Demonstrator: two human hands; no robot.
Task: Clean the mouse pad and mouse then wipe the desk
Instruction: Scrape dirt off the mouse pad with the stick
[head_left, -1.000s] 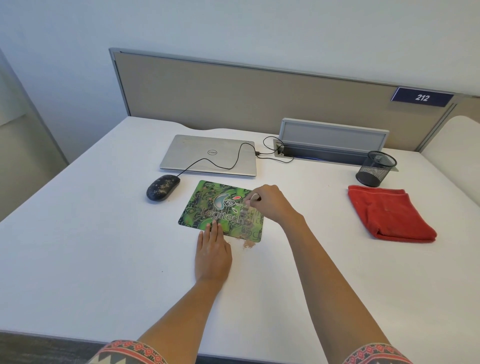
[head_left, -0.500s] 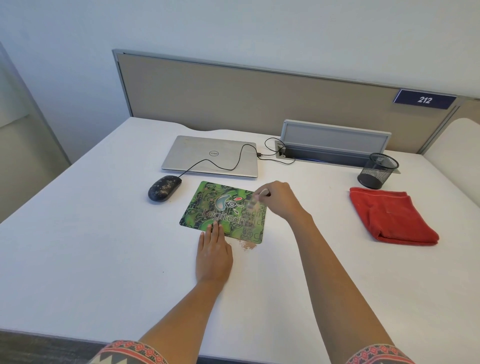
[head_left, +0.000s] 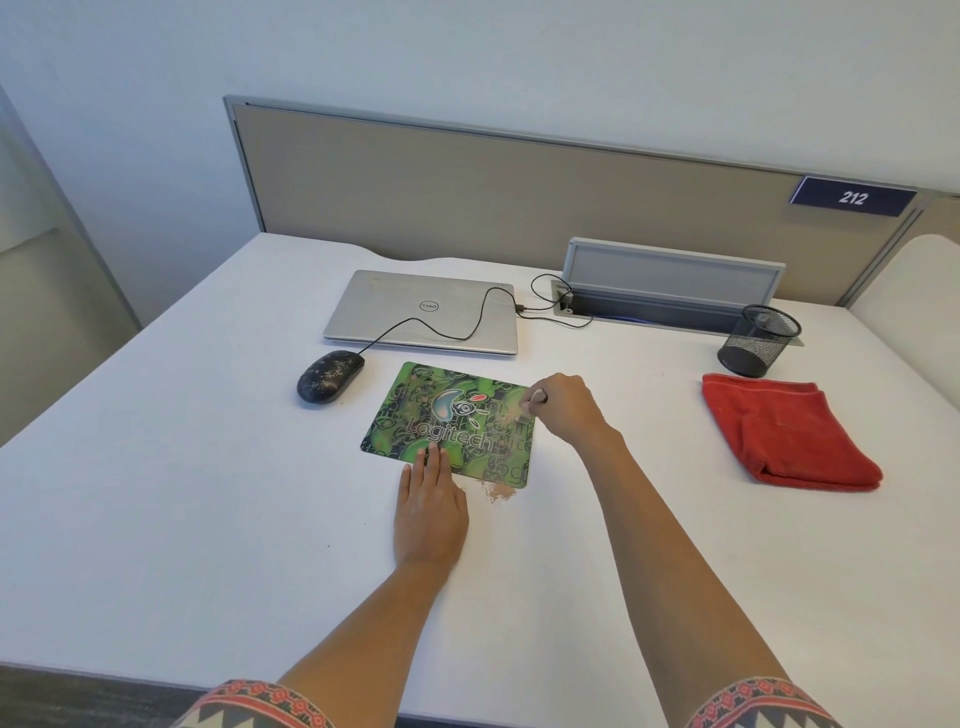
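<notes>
A green Logitech mouse pad (head_left: 467, 415) lies at the middle of the white desk (head_left: 182, 493). My left hand (head_left: 431, 506) lies flat on the desk, its straight fingertips pressing the pad's near edge. My right hand (head_left: 563, 408) hovers over the pad's right edge and pinches a small pale brush (head_left: 535, 399), whose blurred tip touches the pad. A little heap of brownish dust (head_left: 497, 491) sits on the desk just off the pad's near right corner. The dusty black mouse (head_left: 327, 382) rests left of the pad, with its cable running over the laptop.
A shut silver laptop (head_left: 415, 306) lies behind the pad. A folded red cloth (head_left: 784, 434) is at the right, with a black mesh cup (head_left: 758, 345) behind it. A grey cable box (head_left: 670, 283) and a beige partition (head_left: 519, 197) close the far side.
My right hand has slid with the brush from the pad's near right part toward its far right edge. The left hand stays pressed on the pad.
</notes>
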